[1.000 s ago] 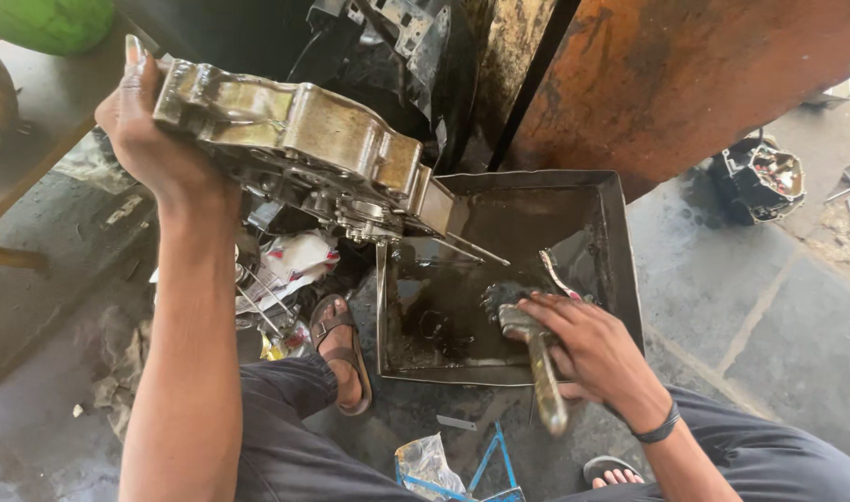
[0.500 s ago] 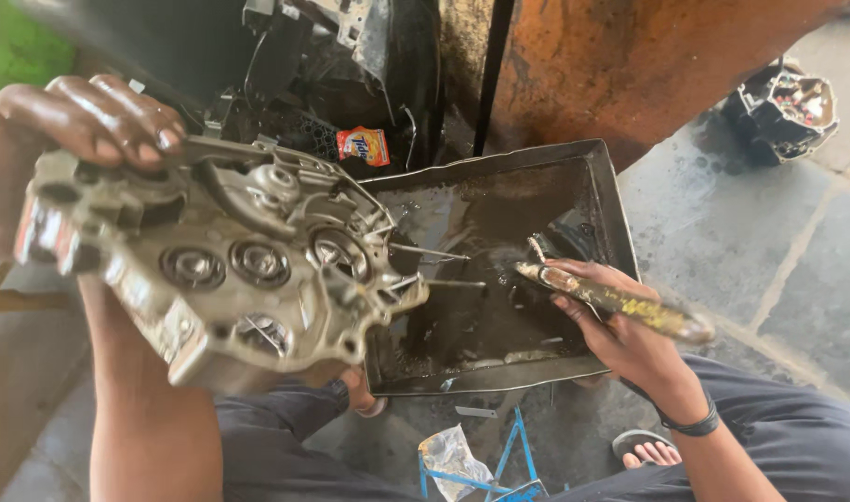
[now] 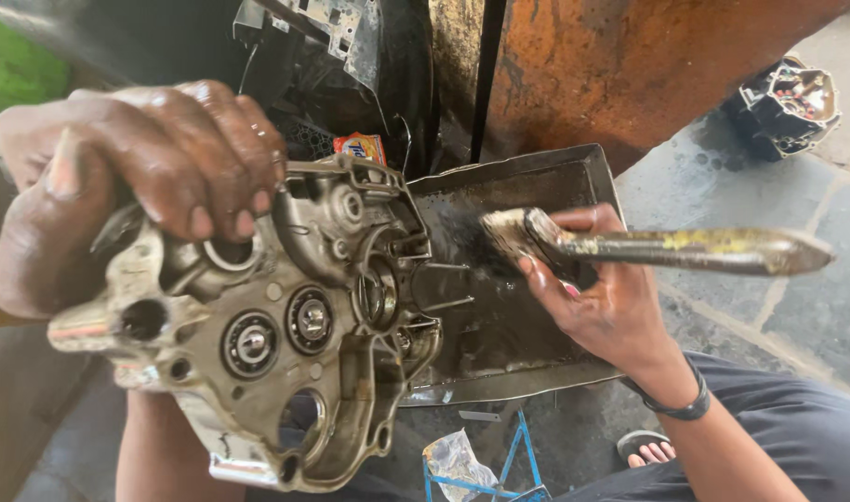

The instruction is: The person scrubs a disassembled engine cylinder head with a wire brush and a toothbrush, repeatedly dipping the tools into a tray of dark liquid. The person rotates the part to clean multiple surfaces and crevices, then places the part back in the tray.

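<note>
The left hand [image 3: 137, 177] is clamped on the top edge of the engine case [image 3: 285, 335], holding it tilted with its open face up, just left of the tray [image 3: 537, 279]. The right hand [image 3: 602, 297] grips a brush [image 3: 648, 244] over the tray, close to the case. For clean work, keep the case steady above the tray so drips fall in, and use short strokes into the bearing recesses.

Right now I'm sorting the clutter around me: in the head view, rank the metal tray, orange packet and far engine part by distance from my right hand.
1. Metal tray, directly under the right hand.
2. Orange packet, upper left.
3. Engine part, far upper right.
</note>
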The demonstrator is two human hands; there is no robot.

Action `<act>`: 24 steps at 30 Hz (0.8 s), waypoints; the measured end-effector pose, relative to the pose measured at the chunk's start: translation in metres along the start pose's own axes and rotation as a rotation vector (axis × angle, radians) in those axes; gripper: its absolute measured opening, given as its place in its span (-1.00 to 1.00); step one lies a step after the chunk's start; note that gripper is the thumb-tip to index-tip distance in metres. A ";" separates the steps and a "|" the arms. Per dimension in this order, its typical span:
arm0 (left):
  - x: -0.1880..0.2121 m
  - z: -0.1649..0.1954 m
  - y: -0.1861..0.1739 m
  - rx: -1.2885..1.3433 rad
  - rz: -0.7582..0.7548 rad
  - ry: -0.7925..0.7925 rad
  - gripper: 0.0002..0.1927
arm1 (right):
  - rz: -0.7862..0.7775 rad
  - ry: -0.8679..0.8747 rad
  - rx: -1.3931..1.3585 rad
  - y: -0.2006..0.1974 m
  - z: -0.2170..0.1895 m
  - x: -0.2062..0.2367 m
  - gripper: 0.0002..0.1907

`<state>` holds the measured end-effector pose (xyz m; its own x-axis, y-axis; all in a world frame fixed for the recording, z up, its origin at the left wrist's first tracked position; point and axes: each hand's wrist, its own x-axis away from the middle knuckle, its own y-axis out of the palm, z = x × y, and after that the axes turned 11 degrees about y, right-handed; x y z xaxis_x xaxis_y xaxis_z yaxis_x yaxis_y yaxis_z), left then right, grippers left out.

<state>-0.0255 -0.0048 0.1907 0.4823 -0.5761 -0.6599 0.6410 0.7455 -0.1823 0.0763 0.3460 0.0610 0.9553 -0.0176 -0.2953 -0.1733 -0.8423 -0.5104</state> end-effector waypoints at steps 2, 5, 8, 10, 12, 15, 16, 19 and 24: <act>-0.007 -0.002 0.010 0.051 0.036 0.042 -0.61 | 0.010 -0.036 0.002 0.003 -0.012 -0.009 -0.74; -0.010 -0.007 0.027 0.059 0.139 0.100 -0.60 | -0.008 0.018 0.020 0.012 -0.031 -0.018 -0.72; -0.012 0.000 0.029 0.061 0.147 0.074 -0.57 | -0.063 0.040 -0.023 0.020 -0.042 -0.018 -0.71; -0.013 0.002 0.028 0.094 0.144 0.077 -0.56 | -0.046 -0.022 0.030 0.017 -0.044 -0.015 -0.73; -0.014 0.001 0.026 0.133 0.151 0.096 -0.55 | -0.053 0.000 0.146 0.006 -0.041 -0.015 -0.67; -0.013 0.000 0.024 0.133 0.099 0.082 -0.54 | -0.039 0.048 0.180 -0.004 -0.036 -0.017 -0.68; -0.012 0.001 0.023 0.124 0.093 0.083 -0.54 | -0.039 0.067 0.169 -0.004 -0.036 -0.019 -0.70; -0.011 0.003 0.023 0.093 0.097 0.084 -0.55 | -0.060 0.259 -0.300 0.010 -0.036 -0.022 -0.67; -0.016 0.001 0.021 0.090 0.059 0.072 -0.59 | -0.069 0.145 -0.073 0.018 -0.031 -0.020 -0.70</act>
<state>-0.0187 0.0198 0.1982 0.4789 -0.5037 -0.7190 0.6651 0.7427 -0.0773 0.0610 0.3147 0.0826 0.9898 -0.0314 -0.1391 -0.0932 -0.8808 -0.4643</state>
